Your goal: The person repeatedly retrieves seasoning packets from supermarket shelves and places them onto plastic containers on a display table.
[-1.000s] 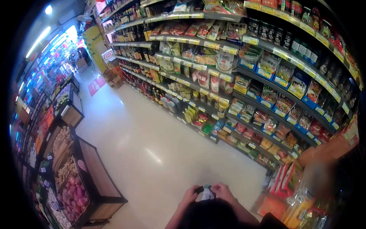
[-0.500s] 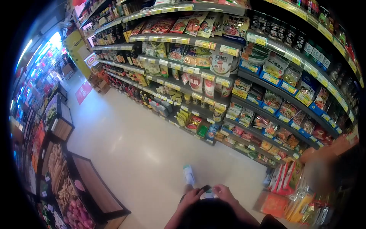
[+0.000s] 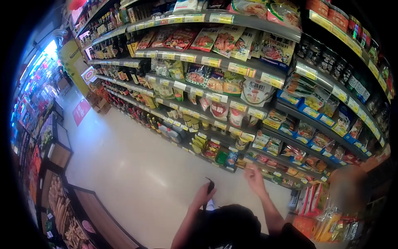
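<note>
Plainly, the slim black strap-like item (image 3: 210,186) is at the lower centre of the frame, in the left hand (image 3: 200,196), whose fingers are closed around it. Its long axis runs nearly up and down the frame, with a thin tip bending leftward above the knuckles. The right hand (image 3: 254,179) lies to the right of the item, well apart from it and slightly higher in the frame; nothing shows in its grasp, but blur hides whether its fingers are spread or curled. So the left hand is the one touching the item, while the right is the nearer to the food shelving (image 3: 265,30) across the upper right. A blue packet (image 3: 232,157) on the lowest part of that shelving appears up and left of the right fingertips, apart from them.
</note>
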Demonstrator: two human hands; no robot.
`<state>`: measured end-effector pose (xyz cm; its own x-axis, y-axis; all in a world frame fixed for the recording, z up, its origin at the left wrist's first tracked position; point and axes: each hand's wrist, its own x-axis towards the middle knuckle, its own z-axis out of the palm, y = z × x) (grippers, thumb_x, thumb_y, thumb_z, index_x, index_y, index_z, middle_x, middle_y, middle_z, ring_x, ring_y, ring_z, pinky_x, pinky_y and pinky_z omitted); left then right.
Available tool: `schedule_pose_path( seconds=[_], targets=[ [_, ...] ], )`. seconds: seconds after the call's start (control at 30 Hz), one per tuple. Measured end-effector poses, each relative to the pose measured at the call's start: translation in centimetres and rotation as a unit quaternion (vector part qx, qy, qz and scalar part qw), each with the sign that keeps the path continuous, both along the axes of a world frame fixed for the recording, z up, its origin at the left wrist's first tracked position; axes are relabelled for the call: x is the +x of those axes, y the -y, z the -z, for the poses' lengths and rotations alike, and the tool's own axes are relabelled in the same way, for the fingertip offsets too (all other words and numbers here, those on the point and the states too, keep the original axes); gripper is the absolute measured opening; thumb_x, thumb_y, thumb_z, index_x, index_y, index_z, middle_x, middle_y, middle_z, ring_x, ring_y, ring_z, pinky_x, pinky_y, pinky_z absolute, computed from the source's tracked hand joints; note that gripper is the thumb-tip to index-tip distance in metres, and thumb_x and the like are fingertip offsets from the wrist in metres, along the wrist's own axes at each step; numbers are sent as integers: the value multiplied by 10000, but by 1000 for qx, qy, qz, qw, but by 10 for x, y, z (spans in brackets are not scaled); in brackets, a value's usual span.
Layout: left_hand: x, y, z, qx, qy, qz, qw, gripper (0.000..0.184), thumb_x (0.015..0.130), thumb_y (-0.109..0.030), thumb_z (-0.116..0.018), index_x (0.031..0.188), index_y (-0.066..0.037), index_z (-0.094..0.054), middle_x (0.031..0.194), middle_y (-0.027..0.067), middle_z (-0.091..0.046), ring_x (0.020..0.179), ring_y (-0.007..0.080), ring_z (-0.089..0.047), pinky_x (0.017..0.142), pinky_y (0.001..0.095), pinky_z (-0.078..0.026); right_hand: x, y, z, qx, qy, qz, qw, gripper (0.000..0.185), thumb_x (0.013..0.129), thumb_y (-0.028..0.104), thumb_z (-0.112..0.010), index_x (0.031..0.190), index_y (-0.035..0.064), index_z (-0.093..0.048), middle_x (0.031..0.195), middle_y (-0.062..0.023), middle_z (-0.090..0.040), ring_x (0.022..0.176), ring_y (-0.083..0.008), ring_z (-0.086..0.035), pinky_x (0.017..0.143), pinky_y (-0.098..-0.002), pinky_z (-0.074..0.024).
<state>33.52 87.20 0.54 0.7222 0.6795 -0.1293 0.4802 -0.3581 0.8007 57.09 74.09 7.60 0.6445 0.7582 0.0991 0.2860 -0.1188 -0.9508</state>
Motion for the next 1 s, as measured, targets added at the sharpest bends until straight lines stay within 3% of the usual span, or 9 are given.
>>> schedule_pose_path(
  seconds=[0.17, 0.3, 0.57, 0.63, 0.73, 0.83, 0.93, 0.97, 1.0],
  targets=[
    [77, -56, -84, 7, 141, 70, 988, 494, 861, -247, -645, 1229, 46, -495, 1016, 220, -631, 934, 308, -639, 809, 365, -504, 46, -68, -109, 166, -29, 16, 986, 498, 869, 74, -631, 1321, 31, -427, 954, -21, -583, 836, -86, -556, 725, -227, -451],
    [149, -95, -160, 45, 197, 133, 970, 448, 868, -158, -640, 1250, 14, -481, 982, 151, -637, 905, 218, -644, 789, 329, -515, 88, -106, -183, 244, -9, 38, 969, 553, 885, 75, -617, 1372, 19, -360, 1268, -69, -459, 889, -99, -562, 748, -235, -466],
    [331, -169, -336, 109, 384, 181, 899, 340, 915, -112, -563, 1221, 20, -496, 1051, 130, -637, 952, 182, -624, 808, 283, -499, 176, -173, -262, 341, -14, 24, 940, 701, 884, 81, -604, 1456, 45, -200, 1482, -135, -173, 1055, -141, -547, 773, -247, -490],
    [383, -193, -360, 120, 379, 175, 901, 391, 918, -154, -554, 1245, 43, -473, 1092, 160, -626, 986, 211, -613, 838, 290, -475, 192, -190, -268, 328, 4, 52, 943, 748, 877, 112, -616, 1467, 45, -161, 1496, -206, -85, 1090, -168, -557, 744, -234, -487],
    [435, -213, -390, 203, 241, 128, 940, 515, 905, -233, -546, 1302, 67, -416, 1142, 234, -594, 1050, 265, -582, 884, 324, -439, 209, -202, -270, 300, 23, 96, 949, 821, 863, 165, -638, 1477, 42, -107, 1499, -278, -10, 1141, -202, -549, 724, -228, -485],
    [450, -211, -398, 82, 338, 150, 925, 485, 893, -255, -602, 1256, 42, -480, 1119, 174, -605, 979, 220, -574, 850, 310, -441, 217, -204, -274, 300, -70, 87, 947, 874, 860, 191, -643, 1481, 53, -44, 1497, -277, 27, 1160, -212, -529, 774, -250, -494],
    [460, -218, -396, 131, 367, 120, 913, 380, 856, -255, -669, 1115, 12, -587, 959, 82, -652, 812, 165, -582, 757, 291, -457, 224, -204, -269, 302, -73, 67, 948, 889, 867, 214, -633, 1456, -27, -14, 1480, -317, 17, 1181, -214, -505, 852, -258, -465],
    [465, -224, -391, 188, 367, 89, 907, 364, 826, -295, -670, 963, 37, -616, 856, 168, -665, 771, 298, -641, 724, 359, -489, 225, -202, -271, 303, -80, 62, 948, 890, 864, 209, -635, 1453, -38, -14, 1477, -319, -1, 1160, -208, -520, 859, -262, -460],
    [468, -231, -389, 215, 353, 64, 908, 359, 820, -305, -674, 926, 34, -618, 827, 174, -660, 750, 314, -634, 713, 373, -486, 225, -200, -272, 304, -86, 58, 947, 892, 861, 203, -637, 1449, -48, -15, 1474, -321, -19, 1139, -202, -535, 865, -265, -456]
  ],
)
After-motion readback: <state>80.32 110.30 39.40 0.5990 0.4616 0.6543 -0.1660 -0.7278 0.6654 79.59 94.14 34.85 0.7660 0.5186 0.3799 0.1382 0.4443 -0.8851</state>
